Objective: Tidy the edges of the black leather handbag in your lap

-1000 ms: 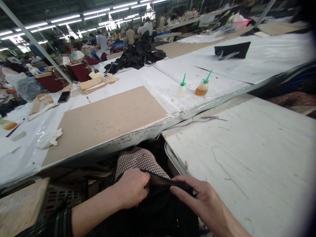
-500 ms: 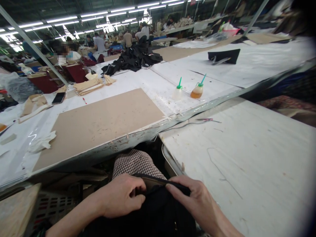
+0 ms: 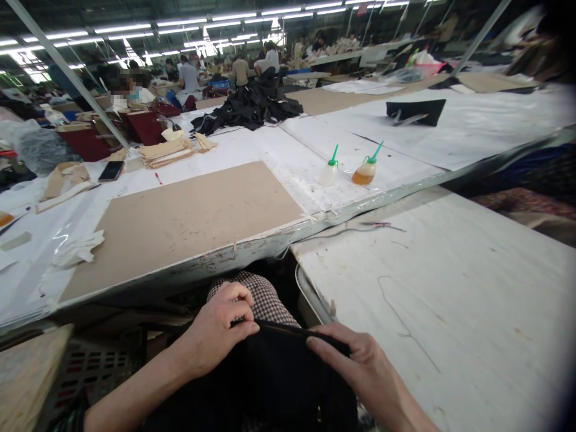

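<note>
A black fabric piece [image 3: 274,378] lies on my lap, over my checked trouser knee [image 3: 265,297]. My left hand [image 3: 220,327] pinches the piece's upper edge on the left, fingers curled shut. My right hand [image 3: 360,366] grips the same edge on the right, thumb on top. A thin brown band runs along that edge between the two hands. Both hands sit below the edge of the work table [image 3: 189,273].
A brown board [image 3: 180,222] lies on the white table ahead, with two green-capped glue bottles [image 3: 365,171] to its right. A white side table [image 3: 450,282] stands at my right. Farther off lie a phone [image 3: 111,171], black fabric pile [image 3: 249,108], tan pieces, and other workers.
My left hand has shifted up and left along the fabric's edge, its fingers now raised in a pinch. The right hand keeps its grip. The view has shifted slightly.
</note>
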A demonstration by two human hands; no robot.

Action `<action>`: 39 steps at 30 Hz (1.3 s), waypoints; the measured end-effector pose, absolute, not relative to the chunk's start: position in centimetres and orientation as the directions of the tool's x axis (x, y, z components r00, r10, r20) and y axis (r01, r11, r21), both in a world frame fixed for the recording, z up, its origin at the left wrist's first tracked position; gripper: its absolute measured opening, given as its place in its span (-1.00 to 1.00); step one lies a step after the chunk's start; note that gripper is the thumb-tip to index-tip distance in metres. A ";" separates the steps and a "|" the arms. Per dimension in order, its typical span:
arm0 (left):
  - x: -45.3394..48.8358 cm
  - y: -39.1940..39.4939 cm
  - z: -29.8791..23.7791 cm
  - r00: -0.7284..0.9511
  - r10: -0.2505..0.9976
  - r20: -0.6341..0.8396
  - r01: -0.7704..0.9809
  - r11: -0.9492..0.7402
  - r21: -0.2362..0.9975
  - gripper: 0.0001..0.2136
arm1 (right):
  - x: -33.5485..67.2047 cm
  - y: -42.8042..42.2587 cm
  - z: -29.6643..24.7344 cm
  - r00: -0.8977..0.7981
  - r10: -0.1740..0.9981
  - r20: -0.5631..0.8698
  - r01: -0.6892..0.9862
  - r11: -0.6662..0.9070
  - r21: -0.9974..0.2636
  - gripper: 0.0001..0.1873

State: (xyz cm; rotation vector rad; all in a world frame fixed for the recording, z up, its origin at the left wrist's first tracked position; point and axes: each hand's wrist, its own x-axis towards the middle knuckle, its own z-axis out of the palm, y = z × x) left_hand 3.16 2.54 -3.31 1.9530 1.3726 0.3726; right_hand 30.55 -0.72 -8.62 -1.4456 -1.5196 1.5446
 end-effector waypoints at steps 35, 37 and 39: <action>4.7 2.8 -3.3 0.449 0.855 -0.258 0.589 -0.066 0.805 -0.86 | 30.6 -0.8 -8.7 -0.283 0.932 -0.225 0.317 -0.131 -0.939 -0.63; 5.0 2.9 -3.2 0.420 0.867 -0.268 0.615 -0.055 0.786 -0.85 | 30.6 -0.9 -8.7 -0.264 0.938 -0.225 0.318 -0.136 -0.938 -0.62; 5.1 3.0 -3.2 0.395 0.877 -0.276 0.643 -0.049 0.764 -0.83 | 30.5 -0.9 -8.7 -0.255 0.939 -0.233 0.315 -0.147 -0.938 -0.60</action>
